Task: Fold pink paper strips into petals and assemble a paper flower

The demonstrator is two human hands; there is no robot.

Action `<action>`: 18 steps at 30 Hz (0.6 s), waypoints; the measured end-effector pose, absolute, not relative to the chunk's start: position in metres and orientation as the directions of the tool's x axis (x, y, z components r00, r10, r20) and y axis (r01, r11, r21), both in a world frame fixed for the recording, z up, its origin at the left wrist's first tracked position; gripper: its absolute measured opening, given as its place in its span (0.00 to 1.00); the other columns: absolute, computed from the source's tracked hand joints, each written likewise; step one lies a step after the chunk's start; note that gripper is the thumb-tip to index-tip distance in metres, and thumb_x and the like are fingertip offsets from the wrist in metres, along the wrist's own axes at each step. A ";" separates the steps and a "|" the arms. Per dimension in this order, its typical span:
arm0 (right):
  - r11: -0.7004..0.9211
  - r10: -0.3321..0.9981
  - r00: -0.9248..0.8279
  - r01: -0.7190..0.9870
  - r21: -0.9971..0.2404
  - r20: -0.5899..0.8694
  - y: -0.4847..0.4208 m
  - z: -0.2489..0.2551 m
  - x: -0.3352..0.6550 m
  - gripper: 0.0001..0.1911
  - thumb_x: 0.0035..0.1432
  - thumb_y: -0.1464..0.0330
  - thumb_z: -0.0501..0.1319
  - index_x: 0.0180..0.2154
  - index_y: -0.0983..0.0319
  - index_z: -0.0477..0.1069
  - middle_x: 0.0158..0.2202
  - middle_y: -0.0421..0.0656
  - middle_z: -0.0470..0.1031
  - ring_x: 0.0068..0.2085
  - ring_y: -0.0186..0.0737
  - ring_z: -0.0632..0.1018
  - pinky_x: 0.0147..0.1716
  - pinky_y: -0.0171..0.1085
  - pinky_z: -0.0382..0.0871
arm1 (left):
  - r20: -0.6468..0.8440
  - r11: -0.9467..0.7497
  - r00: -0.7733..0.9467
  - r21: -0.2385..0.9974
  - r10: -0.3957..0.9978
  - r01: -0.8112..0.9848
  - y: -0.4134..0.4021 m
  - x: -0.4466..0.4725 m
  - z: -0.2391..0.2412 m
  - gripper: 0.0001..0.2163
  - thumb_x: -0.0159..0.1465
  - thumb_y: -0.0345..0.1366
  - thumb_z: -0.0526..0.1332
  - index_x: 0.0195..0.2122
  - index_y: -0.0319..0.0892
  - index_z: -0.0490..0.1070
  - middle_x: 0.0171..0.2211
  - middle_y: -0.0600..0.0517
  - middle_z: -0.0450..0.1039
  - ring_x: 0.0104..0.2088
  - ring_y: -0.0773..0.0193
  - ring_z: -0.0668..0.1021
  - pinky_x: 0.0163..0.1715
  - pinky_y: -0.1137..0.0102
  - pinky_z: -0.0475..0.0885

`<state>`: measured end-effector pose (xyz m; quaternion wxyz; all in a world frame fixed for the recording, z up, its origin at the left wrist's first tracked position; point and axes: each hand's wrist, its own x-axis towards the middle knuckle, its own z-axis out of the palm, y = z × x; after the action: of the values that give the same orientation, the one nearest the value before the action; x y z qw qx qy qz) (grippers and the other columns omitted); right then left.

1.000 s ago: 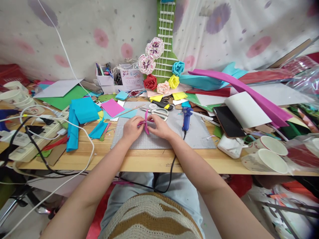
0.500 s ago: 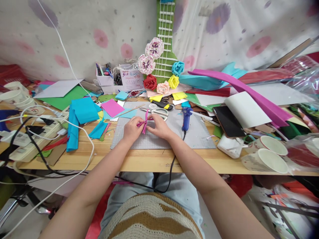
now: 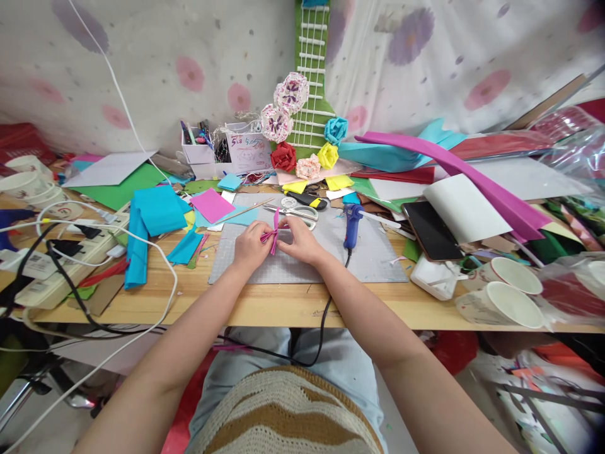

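Over the grey cutting mat [image 3: 312,268], my left hand [image 3: 252,244] is closed in a pinch on magenta paper strips [image 3: 275,232]. The strips cross each other, one standing roughly upright and one running sideways between my hands. My right hand [image 3: 301,241] has its thumb and fingers curled about the right end of the strips; its fingertips are partly hidden. Just beyond my fingers lie scissors [image 3: 305,214] with pale handles. To the right on the mat rests a blue hot glue gun [image 3: 351,228] with a white glue stick.
Blue crepe paper [image 3: 158,211] and a magenta sheet [image 3: 212,205] lie left. At the back, paper roses [image 3: 283,156] sit by a green board [image 3: 309,94] with white rungs. A phone [image 3: 432,230] and paper cups [image 3: 501,304] are right. A power strip [image 3: 70,265] with cables occupies the left.
The whole view has shifted very slightly. My hands keep the same hold on the magenta strips, with no clear movement.
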<state>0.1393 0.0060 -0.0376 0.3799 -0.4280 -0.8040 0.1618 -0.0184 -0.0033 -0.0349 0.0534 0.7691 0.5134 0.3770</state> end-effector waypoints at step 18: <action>0.554 0.793 -0.304 0.718 -0.421 0.527 0.007 -0.036 0.139 0.10 0.48 0.70 0.59 0.37 0.61 0.67 0.38 0.47 0.71 0.45 0.48 0.66 0.49 0.46 0.57 | 0.523 -0.480 0.200 0.482 0.829 0.733 -0.002 -0.016 -0.036 0.01 0.57 0.32 0.57 0.30 0.43 0.67 0.34 0.51 0.72 0.39 0.64 0.75 0.40 0.70 0.69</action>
<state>0.1388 0.0068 -0.0360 0.3579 -0.4691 -0.8056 0.0526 -0.0164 -0.0022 -0.0359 0.0630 0.7719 0.5058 0.3800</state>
